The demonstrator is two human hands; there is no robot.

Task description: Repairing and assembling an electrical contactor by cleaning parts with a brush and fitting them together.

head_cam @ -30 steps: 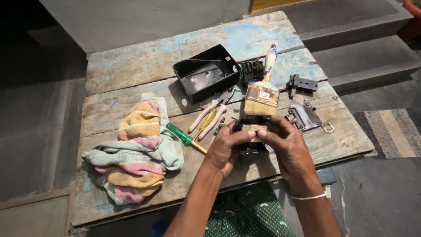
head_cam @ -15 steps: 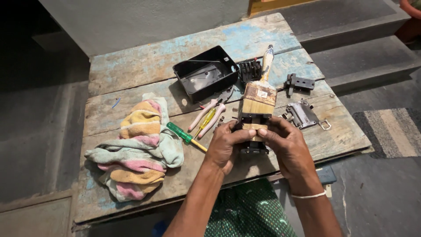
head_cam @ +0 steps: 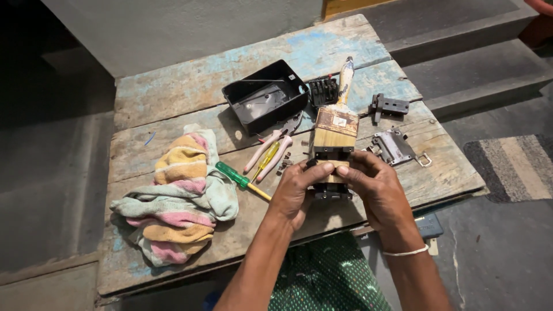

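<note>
Both my hands hold a small black component (head_cam: 331, 192) just above the wooden table (head_cam: 173, 98), near its front edge. My left hand (head_cam: 296, 190) grips its left side, and my right hand (head_cam: 374, 187) grips its right side, thumbs on top. A wide paintbrush (head_cam: 337, 124) lies on the table just beyond, its bristles reaching under my fingers. Most of the component is hidden by my fingers.
A black open plastic case (head_cam: 265, 98) sits at the back. Pink-handled pliers (head_cam: 268, 152), a yellow screwdriver and a green-handled screwdriver (head_cam: 236, 175) lie at the middle. A striped cloth (head_cam: 178, 196) is at the left. Metal and black parts (head_cam: 394, 147) lie at the right.
My hands and the component stay in the same place on the table. The camera view has shifted slightly.
</note>
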